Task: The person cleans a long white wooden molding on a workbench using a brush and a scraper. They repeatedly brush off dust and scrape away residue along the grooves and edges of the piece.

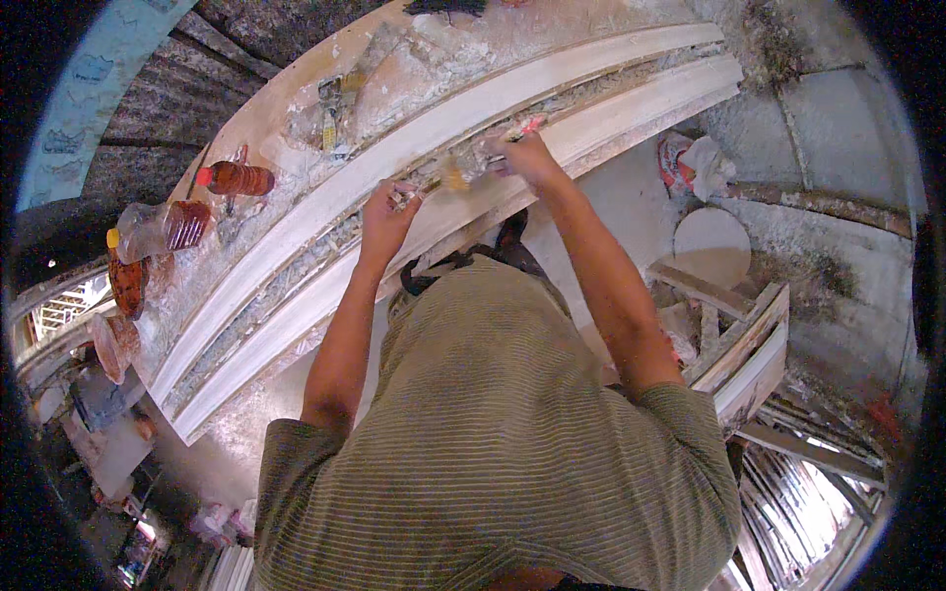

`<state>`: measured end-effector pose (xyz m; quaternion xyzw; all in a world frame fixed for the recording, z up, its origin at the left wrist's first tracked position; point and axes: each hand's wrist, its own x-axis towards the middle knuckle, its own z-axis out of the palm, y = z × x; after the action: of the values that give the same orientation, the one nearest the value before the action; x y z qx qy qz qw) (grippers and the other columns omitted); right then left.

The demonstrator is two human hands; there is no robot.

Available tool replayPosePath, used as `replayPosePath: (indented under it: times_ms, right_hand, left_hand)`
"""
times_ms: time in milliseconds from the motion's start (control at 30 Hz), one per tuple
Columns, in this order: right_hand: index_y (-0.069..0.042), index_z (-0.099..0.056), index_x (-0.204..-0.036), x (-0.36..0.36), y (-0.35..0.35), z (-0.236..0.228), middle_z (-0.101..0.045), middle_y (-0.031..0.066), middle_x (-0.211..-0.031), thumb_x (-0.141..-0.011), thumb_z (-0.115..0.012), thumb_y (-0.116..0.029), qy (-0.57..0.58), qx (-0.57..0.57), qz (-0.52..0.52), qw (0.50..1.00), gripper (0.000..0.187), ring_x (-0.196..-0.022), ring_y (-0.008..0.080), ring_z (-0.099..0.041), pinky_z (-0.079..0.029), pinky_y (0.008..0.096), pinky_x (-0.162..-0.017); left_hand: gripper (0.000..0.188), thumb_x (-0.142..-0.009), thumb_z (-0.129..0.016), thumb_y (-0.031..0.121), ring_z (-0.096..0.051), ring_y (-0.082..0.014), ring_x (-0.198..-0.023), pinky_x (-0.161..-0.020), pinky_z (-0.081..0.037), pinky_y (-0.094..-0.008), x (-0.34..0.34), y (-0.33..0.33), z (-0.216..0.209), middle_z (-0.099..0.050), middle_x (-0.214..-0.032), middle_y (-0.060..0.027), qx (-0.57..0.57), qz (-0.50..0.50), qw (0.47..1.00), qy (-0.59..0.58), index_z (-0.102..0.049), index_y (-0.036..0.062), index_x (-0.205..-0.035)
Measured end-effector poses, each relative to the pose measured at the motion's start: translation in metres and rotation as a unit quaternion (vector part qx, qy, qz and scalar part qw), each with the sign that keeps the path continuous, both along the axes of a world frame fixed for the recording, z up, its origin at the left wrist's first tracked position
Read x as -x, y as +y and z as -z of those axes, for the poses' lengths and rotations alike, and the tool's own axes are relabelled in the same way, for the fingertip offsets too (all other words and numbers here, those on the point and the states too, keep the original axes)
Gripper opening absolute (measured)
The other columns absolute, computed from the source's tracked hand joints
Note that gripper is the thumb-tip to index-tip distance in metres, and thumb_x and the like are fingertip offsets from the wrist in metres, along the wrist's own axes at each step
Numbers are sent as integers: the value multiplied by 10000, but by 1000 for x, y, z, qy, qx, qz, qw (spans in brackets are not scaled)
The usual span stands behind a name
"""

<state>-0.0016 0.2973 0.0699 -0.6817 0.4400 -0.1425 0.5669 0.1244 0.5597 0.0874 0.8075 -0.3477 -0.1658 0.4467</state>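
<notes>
My right hand point(529, 161) is closed around what looks like a paintbrush point(456, 175), smeared by motion. Its yellowish end points left, and a red bit shows above my fingers. Below it runs the nearer of two long pale wooden strips point(631, 106). My left hand point(388, 223) is over the gap between the strips, fingers curled in a pinch; a small pale thing may be between them, too unclear to name. The farther strip point(473, 87) lies beyond both hands, roughly alongside the nearer one. Whitish crumbs and dust fill the gap.
The dusty worktable point(286, 94) carries a red-capped bottle point(239, 178), a clear bottle point(168, 229) and a yellow-capped bottle point(126, 278) at the left. A dark, yellow-marked packet point(336, 113) lies farther back. At right stand a wooden frame point(739, 345) and a white bag point(705, 165).
</notes>
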Motion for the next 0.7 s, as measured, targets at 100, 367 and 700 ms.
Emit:
replayPosePath:
  times_ms: [100, 367, 700]
  right_hand:
    - [-41, -659, -1078, 7, 7, -27, -680, 79, -961, -829, -727, -183, -79, -166, 42, 982, 294, -765, 199, -678, -564, 310, -633]
    - [-29, -651, -1113, 108, -44, -37, -681, 97, -988, -878, -666, -151, -129, -116, 224, 959, 265, -789, 217, -685, -553, 306, -640]
    - [-13, -644, -1110, 167, -17, -32, -686, 98, -973, -906, -658, -188, -148, -116, 291, 938, 270, -760, 196, -671, -529, 300, -632]
  left_hand:
    - [176, -867, -707, 233, -431, -82, -489, -436, -344, -255, -1, -14, -21, -543, -671, -11, -43, -64, 944, 322, -647, 84, -940]
    - [194, -886, -667, 214, -479, -103, -420, -367, -361, -263, 6, -63, 11, -569, -620, -34, -96, 13, 929, 356, -642, 23, -871]
    - [216, -877, -634, 189, -471, -123, -384, -324, -321, -279, 11, -88, 6, -549, -592, -46, -84, -52, 894, 438, -608, -8, -794]
